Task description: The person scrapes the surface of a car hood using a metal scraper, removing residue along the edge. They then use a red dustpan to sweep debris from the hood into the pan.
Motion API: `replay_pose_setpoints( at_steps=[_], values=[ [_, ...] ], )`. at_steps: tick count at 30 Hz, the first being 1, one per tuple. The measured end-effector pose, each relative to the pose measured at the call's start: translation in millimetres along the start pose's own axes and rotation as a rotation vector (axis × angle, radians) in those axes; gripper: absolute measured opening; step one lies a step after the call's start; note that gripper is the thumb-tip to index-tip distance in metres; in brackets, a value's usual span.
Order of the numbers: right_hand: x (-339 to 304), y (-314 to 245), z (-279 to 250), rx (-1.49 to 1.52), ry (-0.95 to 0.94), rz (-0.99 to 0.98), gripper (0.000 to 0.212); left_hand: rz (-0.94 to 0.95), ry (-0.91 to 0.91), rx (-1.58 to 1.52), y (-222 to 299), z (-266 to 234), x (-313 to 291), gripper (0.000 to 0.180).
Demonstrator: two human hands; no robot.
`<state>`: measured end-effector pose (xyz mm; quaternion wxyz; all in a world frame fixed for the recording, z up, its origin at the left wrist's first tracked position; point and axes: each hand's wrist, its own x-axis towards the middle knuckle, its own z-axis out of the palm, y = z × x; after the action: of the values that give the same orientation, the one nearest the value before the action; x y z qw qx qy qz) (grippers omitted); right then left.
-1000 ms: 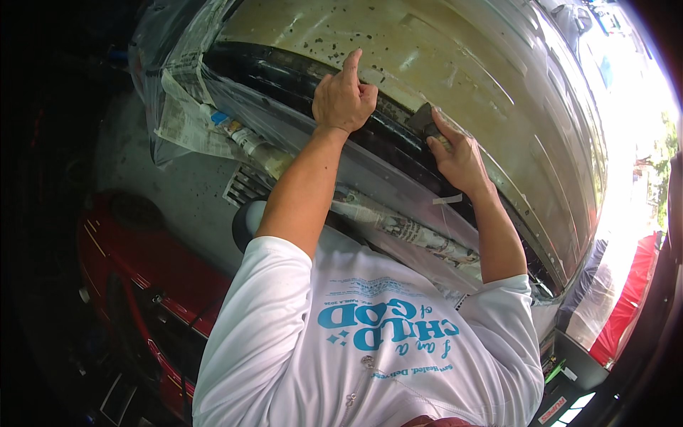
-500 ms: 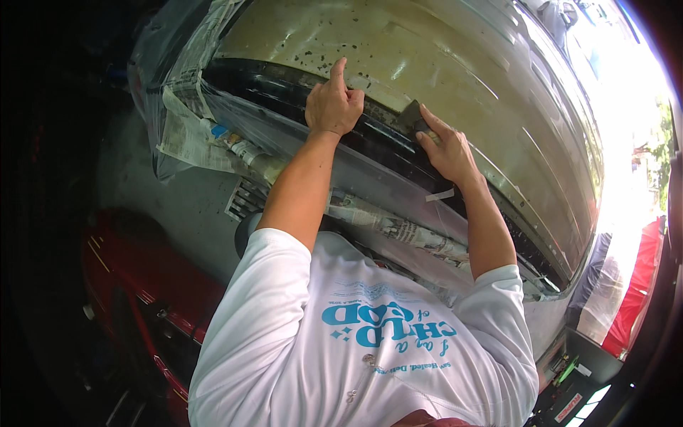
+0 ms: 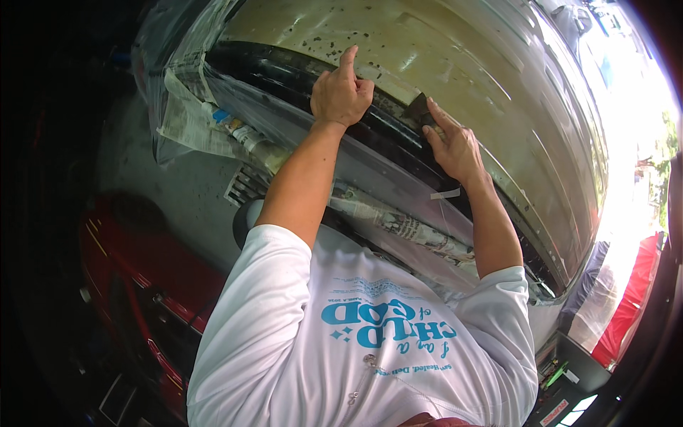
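My left hand (image 3: 341,92) rests on the edge of a beige, speckled car body panel (image 3: 455,64), its forefinger stretched up onto the panel and the other fingers curled. My right hand (image 3: 452,146) presses a small dark sanding block (image 3: 420,108) against the panel's lower edge, next to a black trim strip (image 3: 284,75). The two hands are about a hand's width apart. Newspaper and clear plastic masking (image 3: 370,206) cover the car below the strip. My white shirt with blue print (image 3: 363,334) fills the lower middle.
More masking newspaper (image 3: 192,117) hangs at the left over a grey floor (image 3: 178,192). A red vehicle or machine (image 3: 142,277) stands at the lower left. A red sheet (image 3: 633,306) hangs at the right edge in bright daylight.
Both hands have slid along the panel's edge, and my right hand with the dark block has moved closer to my left hand.
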<state>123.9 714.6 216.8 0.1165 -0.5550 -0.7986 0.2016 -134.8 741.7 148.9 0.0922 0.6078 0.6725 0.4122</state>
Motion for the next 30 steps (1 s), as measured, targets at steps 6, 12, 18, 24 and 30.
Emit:
replay_pose_setpoints(
  at_steps=[6, 12, 18, 24, 30],
  values=[
    [1.0, 1.5, 3.3, -0.03, 0.012, -0.043, 0.062, 0.004, 0.0, -0.011, -2.2, 1.7, 0.2, 0.066],
    [7.8, -7.6, -13.2, -0.064, -0.179, 0.078, 0.065, 0.009, 0.015, 0.021, -3.4, 2.9, 0.2, 0.064],
    [21.2, -13.2, -33.8, -0.111, -0.323, 0.1, 0.067, 0.012, 0.005, -0.012, -4.6, 1.7, 0.1, 0.066],
    [23.8, -4.1, -34.4, -0.054, -0.377, 0.065, 0.065, 0.028, 0.023, -0.012, -5.2, 2.5, 0.3, 0.066],
    [17.2, -7.8, -26.8, 0.023, -0.229, 0.065, 0.063, 0.043, 0.033, -0.017, -5.7, 2.8, 0.8, 0.066]
  ],
)
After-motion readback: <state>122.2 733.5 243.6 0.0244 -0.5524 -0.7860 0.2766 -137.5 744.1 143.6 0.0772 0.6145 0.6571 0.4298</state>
